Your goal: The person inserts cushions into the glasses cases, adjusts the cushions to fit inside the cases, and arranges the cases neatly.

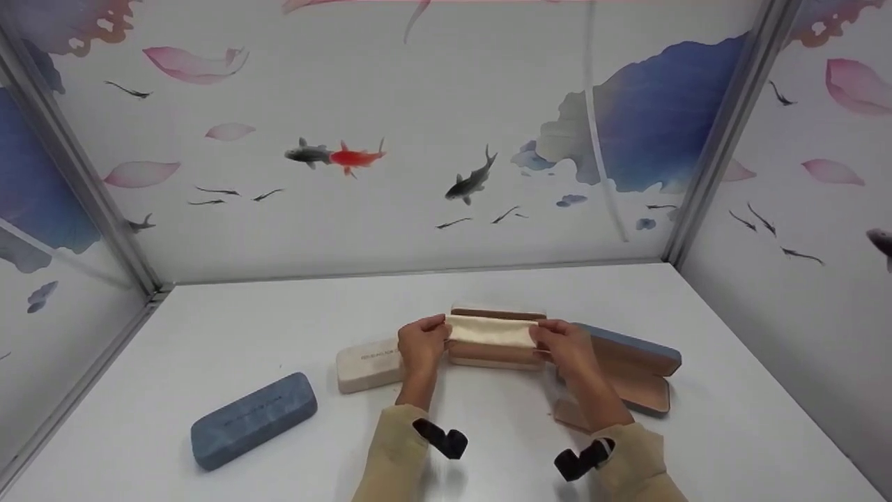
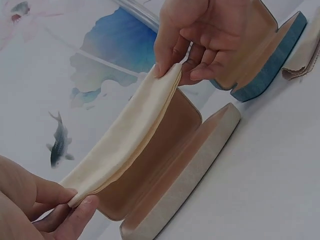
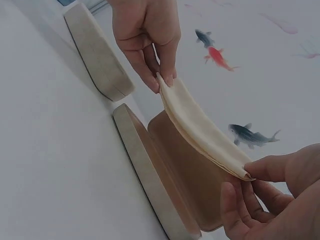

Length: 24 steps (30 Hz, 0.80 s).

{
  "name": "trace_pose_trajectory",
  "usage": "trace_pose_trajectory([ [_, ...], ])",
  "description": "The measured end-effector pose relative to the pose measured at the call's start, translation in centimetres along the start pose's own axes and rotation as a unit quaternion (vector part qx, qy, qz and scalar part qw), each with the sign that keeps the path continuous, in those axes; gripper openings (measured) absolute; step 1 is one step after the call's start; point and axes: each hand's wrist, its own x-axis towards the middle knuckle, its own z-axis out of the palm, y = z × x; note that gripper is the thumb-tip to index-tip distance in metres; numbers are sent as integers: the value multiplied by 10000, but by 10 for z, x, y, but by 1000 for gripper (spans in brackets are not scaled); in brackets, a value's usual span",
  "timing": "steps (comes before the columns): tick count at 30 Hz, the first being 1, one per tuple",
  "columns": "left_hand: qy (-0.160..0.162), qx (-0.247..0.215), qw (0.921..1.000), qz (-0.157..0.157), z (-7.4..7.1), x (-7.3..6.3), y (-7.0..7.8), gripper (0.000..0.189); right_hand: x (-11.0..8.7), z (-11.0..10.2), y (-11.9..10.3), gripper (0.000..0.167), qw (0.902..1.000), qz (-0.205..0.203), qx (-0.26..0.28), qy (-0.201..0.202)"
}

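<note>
A folded cream cloth (image 1: 491, 331) is stretched between my two hands. My left hand (image 1: 422, 345) pinches its left end, and my right hand (image 1: 568, 348) pinches the right end. In the left wrist view the cloth (image 2: 127, 132) shows several layers along its edge. Just below it lies an open cream glasses case (image 1: 496, 362) with a brown lining. From the right wrist view, the case's inside (image 3: 187, 165) faces up under the cloth, with a gap between them.
A shut cream glasses case (image 1: 369, 366) lies beside my left hand. Further left is a shut blue glasses case (image 1: 254, 420). An open blue case (image 1: 637, 366) stands behind my right forearm, near a brown folded cloth (image 1: 573, 415). Printed panels wall the table.
</note>
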Motion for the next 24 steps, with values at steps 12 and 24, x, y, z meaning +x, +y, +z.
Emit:
trace_pose_trajectory([
  [12,58,766,9958,503,5,2,-10,19,7,2,12,29,9993,-199,-105,283],
  [24,267,1064,9922,590,8,1,-17,15,8,1,24,24,9940,-402,-843,576],
])
